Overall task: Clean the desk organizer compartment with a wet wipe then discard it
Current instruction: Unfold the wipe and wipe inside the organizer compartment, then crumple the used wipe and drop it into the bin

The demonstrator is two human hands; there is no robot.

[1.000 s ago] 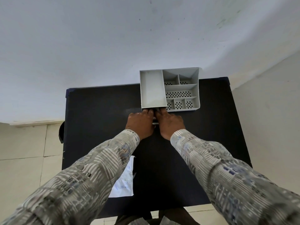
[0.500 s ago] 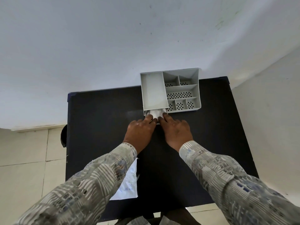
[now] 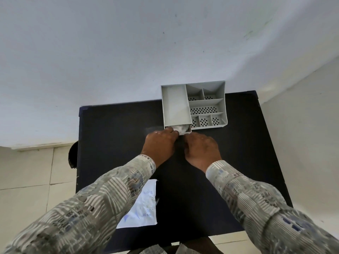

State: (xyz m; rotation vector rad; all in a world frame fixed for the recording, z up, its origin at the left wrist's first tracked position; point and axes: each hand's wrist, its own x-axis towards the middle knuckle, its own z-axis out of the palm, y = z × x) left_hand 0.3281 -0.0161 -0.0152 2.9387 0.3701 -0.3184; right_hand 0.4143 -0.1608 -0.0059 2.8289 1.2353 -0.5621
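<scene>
A grey desk organizer (image 3: 175,105) stands at the back of the black table (image 3: 113,136), with one long solid compartment on the left and several perforated ones on the right. A small drawer (image 3: 187,132) is pulled out a little from its front bottom. A crumpled white wet wipe (image 3: 180,128) lies inside the drawer. My left hand (image 3: 160,143) reaches the drawer's left end, fingertips on the wipe. My right hand (image 3: 201,149) is curled against the drawer's front right corner; its fingertips are hidden.
A white wipes packet (image 3: 145,204) lies flat near the table's front left, partly under my left sleeve. A white wall rises right behind the organizer. A dark round object (image 3: 72,156) sits past the table's left edge, above the tiled floor.
The drawer has slid out from under the organizer, and the white wipe now shows inside it. Both hands drew back toward me slightly.
</scene>
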